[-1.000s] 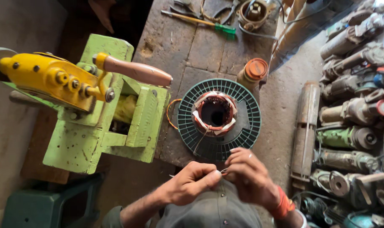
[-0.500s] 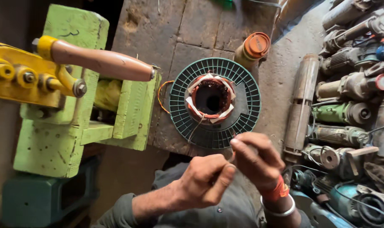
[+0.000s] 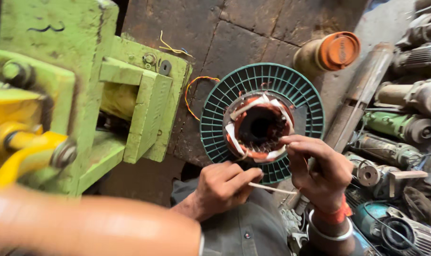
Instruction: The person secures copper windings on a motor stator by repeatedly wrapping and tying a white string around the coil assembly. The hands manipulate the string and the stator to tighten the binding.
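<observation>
The left hand [image 3: 222, 187] is closed in a pinch on a thin pale strip [image 3: 272, 188], thumb and forefinger gripping its near end, and the strip runs across toward the right hand [image 3: 319, 170]. The right hand is curled, its fingertips bent down onto the rim of the copper motor winding [image 3: 260, 128] just ahead of it; whether it also grips the far end of the strip cannot be told. The winding, wrapped with white tape, sits in the middle of a round green ribbed fan cover [image 3: 220, 109] that lies directly beyond both hands on a dark worn bench [image 3: 253, 28]. Past the right hand's fingers stands an orange-capped spool [image 3: 336, 50], and to that hand's outer side lie dirty old motors [image 3: 405, 128] in a heap. Beside the left hand rises a light green metal frame [image 3: 139, 109] with a yellow part [image 3: 21, 151], and a blurred wooden handle [image 3: 92, 227] crosses the near corner below that wrist
</observation>
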